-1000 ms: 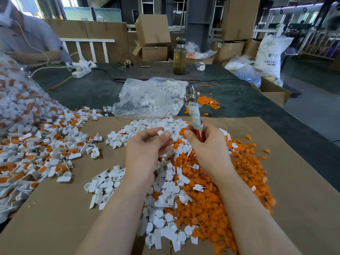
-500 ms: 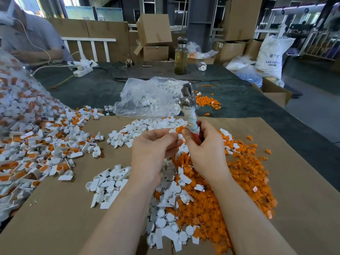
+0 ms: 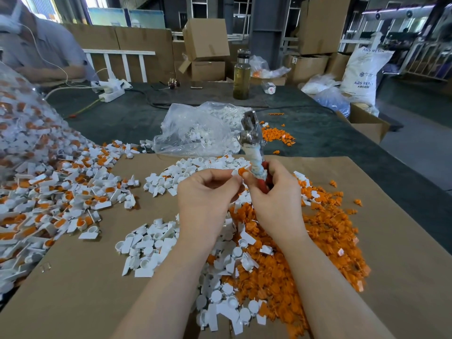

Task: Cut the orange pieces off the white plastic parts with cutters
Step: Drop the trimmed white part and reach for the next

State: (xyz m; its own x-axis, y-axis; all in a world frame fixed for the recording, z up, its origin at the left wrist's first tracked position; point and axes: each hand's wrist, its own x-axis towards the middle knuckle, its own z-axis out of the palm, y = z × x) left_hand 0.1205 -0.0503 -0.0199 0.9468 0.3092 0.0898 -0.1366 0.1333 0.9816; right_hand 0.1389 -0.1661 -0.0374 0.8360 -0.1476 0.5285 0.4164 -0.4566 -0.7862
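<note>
Orange-tipped white part [image 3: 239, 172] pinched by left hand [image 3: 205, 192], cutters [image 3: 254, 148] gripped upright in right hand [image 3: 274, 199]

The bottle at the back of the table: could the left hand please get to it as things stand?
Probably not easily. The bottle stands far back, beyond the plastic bag, and the left hand is busy pinching a white part. Nothing blocks a path over the bag, but it looks a long stretch.

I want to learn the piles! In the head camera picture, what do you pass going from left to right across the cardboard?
Mixed pile of white parts with orange pieces → small white pile → left hand → right hand holding the cutters → orange pile.
</note>
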